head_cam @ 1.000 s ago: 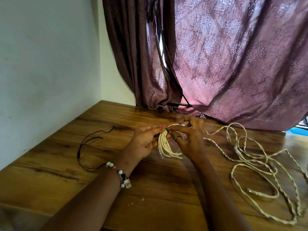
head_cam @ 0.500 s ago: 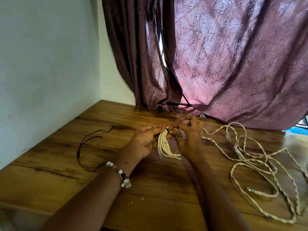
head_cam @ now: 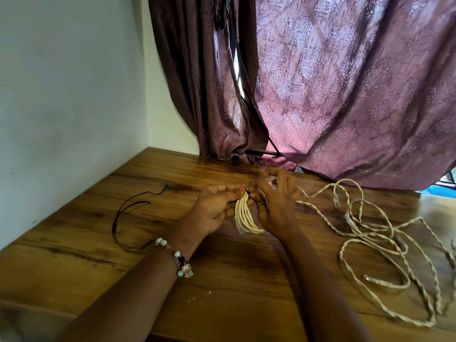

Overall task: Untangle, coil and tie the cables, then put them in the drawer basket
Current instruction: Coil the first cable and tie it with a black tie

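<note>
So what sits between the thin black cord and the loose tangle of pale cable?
Head view: both hands, left hand and right hand, holding the coiled cable over the table.

cream coiled cable (head_cam: 244, 217) | twisted off-white cable (head_cam: 375, 245) | thin black cord (head_cam: 128, 213) | brown woodgrain tabletop (head_cam: 74, 267) | mauve damask-pattern curtain (head_cam: 345, 95) | plain white wall (head_cam: 61, 95)
</note>
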Action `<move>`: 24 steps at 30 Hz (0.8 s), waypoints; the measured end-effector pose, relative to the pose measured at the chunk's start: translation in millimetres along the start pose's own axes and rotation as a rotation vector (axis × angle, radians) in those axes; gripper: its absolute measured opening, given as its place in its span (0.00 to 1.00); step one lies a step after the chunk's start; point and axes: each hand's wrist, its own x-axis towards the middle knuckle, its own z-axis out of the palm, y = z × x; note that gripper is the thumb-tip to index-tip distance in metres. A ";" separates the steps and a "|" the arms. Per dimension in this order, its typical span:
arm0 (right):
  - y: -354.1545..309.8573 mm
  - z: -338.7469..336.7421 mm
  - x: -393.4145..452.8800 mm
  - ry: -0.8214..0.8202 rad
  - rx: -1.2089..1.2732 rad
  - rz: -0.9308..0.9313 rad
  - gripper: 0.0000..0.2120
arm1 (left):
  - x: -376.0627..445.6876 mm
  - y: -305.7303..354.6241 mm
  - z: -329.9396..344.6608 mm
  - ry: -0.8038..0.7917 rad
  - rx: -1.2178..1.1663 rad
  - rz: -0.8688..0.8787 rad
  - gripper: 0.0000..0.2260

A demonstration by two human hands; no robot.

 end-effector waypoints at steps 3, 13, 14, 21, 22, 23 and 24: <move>0.3 0.7 -1.0 0.009 -0.032 0.020 0.15 | 0.1 -0.7 -0.4 -0.049 0.030 0.040 0.04; 10.2 3.6 -2.5 -0.016 0.086 0.027 0.12 | -3.2 5.8 -0.7 -0.185 0.120 0.084 0.10; 12.3 4.5 -2.4 -0.017 0.085 0.020 0.14 | -3.0 5.9 -1.8 -0.191 0.149 0.083 0.11; 17.3 -0.6 5.0 0.003 0.228 -0.171 0.15 | 1.0 3.9 -7.6 -0.167 0.369 0.153 0.16; 18.2 -1.2 5.6 0.000 0.228 -0.174 0.13 | 1.4 3.9 -7.5 -0.164 0.378 0.162 0.16; 19.4 -1.9 6.0 -0.001 0.226 -0.174 0.12 | 1.4 4.0 -7.2 -0.163 0.377 0.167 0.17; 20.2 -3.2 6.1 -0.002 0.222 -0.176 0.12 | 1.5 4.2 -6.3 -0.157 0.371 0.169 0.19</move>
